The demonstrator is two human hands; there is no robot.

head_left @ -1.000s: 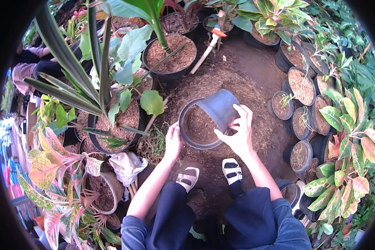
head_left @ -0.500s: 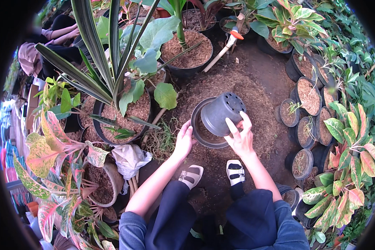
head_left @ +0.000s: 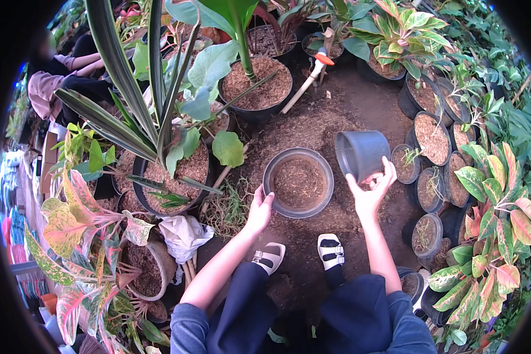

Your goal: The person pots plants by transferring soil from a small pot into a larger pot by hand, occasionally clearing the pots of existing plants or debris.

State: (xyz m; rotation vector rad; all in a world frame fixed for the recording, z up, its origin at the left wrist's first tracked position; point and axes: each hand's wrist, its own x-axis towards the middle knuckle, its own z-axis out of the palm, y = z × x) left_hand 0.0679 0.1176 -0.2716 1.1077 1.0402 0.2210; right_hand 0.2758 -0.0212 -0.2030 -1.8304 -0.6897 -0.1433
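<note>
A wide black plant pot stands upright on the ground in front of me, with brown soil inside. At its left rim is my left hand, thumb over the edge and fingers against the outer wall. My right hand holds a smaller black pot by its underside, lifted to the right of the wide pot. This smaller pot lies tilted, with its mouth toward the upper left and its base toward my palm. Its inside is mostly hidden.
Potted plants ring the spot, including a striped long-leaved plant on the left and several small pots on the right. A white pipe with an orange-red valve handle stands ahead. A white bag lies left. Another person sits far left.
The smaller pot has moved from over the wide pot to the right in my right hand, turning from bottom-up to sideways. The wide pot's soil now shows. My left hand stays at its rim.
</note>
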